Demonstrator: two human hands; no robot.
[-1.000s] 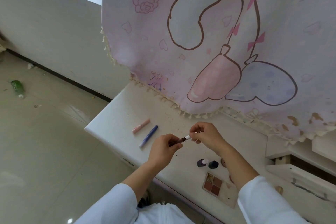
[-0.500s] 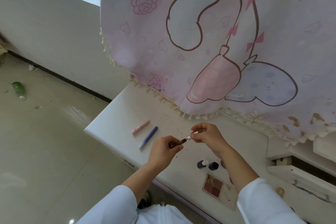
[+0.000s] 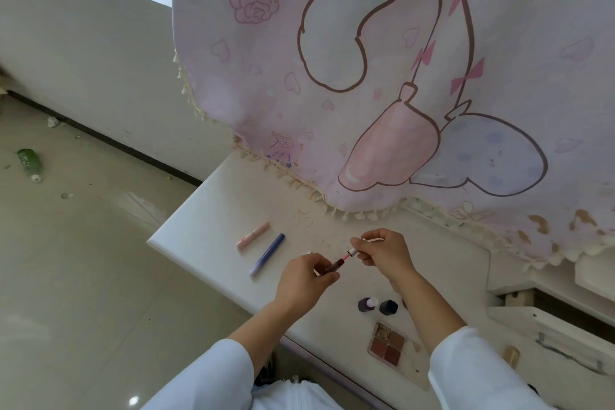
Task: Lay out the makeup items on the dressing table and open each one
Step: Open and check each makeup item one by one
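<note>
Above the dressing table (image 3: 206, 226), the left hand (image 3: 301, 280) grips a dark red lip gloss tube (image 3: 334, 266). The right hand (image 3: 382, 251) pinches its white cap (image 3: 353, 250), and a pink wand shows between them. Near them lie a pink tube (image 3: 253, 235), a blue tube (image 3: 268, 254) and an open eyeshadow palette (image 3: 387, 343).

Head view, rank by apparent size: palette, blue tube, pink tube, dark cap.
1. palette, largest, though it also lies nearest the camera
2. blue tube
3. pink tube, beside the blue one and visibly shorter
4. dark cap, smallest
</note>
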